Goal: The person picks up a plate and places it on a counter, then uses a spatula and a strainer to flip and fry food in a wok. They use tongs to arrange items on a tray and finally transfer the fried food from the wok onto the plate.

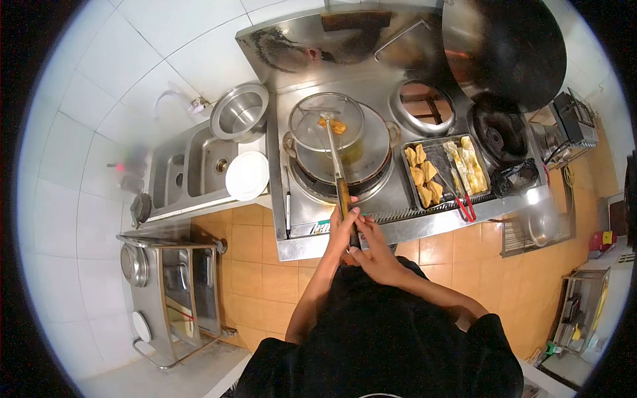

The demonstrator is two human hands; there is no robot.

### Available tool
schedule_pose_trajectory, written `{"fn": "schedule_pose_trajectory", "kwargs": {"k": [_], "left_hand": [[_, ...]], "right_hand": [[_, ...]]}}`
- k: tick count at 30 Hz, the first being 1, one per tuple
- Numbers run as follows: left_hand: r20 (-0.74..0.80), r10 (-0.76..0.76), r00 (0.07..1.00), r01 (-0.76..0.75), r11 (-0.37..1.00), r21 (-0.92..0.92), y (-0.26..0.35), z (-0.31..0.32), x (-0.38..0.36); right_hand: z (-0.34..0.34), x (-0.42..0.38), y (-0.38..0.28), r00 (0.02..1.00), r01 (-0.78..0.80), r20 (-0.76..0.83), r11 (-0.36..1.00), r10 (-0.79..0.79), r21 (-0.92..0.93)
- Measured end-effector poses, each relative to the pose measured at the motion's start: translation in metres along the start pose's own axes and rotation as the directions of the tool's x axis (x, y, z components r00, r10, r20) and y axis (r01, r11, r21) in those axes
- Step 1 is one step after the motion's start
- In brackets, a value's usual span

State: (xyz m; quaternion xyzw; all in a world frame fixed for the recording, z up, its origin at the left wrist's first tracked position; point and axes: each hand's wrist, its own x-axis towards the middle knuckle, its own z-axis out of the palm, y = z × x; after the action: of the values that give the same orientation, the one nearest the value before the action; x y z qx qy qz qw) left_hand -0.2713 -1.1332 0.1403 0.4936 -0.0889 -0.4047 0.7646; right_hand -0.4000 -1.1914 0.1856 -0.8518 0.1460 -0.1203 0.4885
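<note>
Both hands, left hand (342,225) and right hand (371,247), closed on skimmer (330,123) handle; one piece lifted over pot (358,156), tray (413,192) already part-filled

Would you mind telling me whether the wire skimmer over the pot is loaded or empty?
Loaded: the skimmer carries a golden fried piece in its mesh, above the pot.

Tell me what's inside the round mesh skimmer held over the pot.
The skimmer holds a small golden-brown fried piece. Both hands grip its handle. The pot beneath is mostly covered, so its contents cannot be seen.
</note>
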Motion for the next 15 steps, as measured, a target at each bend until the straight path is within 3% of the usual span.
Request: {"fn": "schedule_pose_trajectory", "kwargs": {"k": [2,5,7,9,11,15], "left_hand": [[-0.024,-0.021,1.000,0.021,1.000,0.018,0.005,-0.004,-0.003],[-0.047,-0.091,0.995,0.091,0.996,-0.021,0.014,-0.001,-0.013],[-0.034,-0.185,0.982,0.179,0.975,-0.132,0.019,0.002,-0.019],[-0.041,-0.196,0.980,0.189,0.973,-0.130,0.020,0.000,-0.022],[0.018,-0.207,0.978,0.207,0.965,-0.158,0.022,-0.007,-0.026],[-0.014,-0.279,0.960,0.277,0.957,-0.081,0.031,-0.004,-0.037]], "right_hand": [[-0.015,-0.002,0.001,0.997,-0.052,0.062,0.954,0.035,0.294],[-0.029,-0.008,-0.004,0.995,-0.104,0.042,0.920,0.095,0.379],[-0.033,-0.013,-0.002,0.998,-0.060,0.029,0.948,0.054,0.313],[-0.030,-0.020,0.017,0.985,-0.153,-0.031,0.937,0.172,0.314],[-0.036,-0.025,0.030,0.977,-0.175,-0.057,0.923,0.207,0.344],[-0.055,-0.025,0.036,0.939,-0.267,-0.111,0.892,0.326,0.366]]}}
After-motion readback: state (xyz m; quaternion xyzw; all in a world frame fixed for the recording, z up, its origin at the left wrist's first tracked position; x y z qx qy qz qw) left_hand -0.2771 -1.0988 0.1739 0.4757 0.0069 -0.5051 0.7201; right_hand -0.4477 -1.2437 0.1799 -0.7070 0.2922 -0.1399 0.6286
